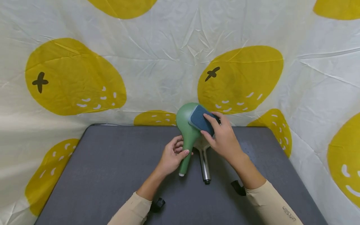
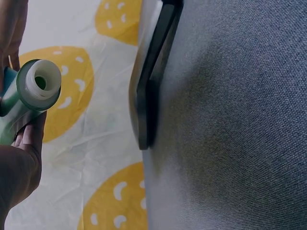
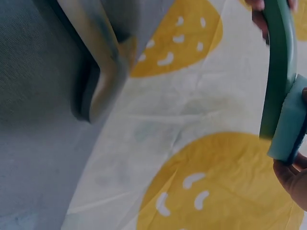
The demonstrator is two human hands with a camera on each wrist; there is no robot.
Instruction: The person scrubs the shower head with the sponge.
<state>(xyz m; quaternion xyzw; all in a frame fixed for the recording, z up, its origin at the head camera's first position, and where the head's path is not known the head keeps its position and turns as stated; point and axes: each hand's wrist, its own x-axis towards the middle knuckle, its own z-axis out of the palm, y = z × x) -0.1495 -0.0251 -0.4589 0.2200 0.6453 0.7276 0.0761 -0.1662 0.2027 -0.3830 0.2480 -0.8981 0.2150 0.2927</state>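
Observation:
A green handheld shower head [image 1: 187, 125] is raised above the table in the head view. My left hand [image 1: 172, 156] grips its handle, with the thumb across the front. My right hand [image 1: 223, 136] holds a blue sponge [image 1: 201, 119] against the right side of the round head. From the right wrist view, the sponge [image 3: 289, 122] shows a light blue layer and a darker one, and touches the shower head [image 3: 279, 62]. The open pale end of the handle [image 2: 43, 85] faces the left wrist camera. Behind lies a silver shower head [image 1: 204, 162], its round part mostly hidden by the sponge and right hand.
A dark grey table [image 1: 118, 162] spreads under both hands. White cloth with yellow fruit prints [image 1: 157, 84] hangs behind and at both sides. Black wrist-worn pieces [image 1: 238, 188] sit by each forearm.

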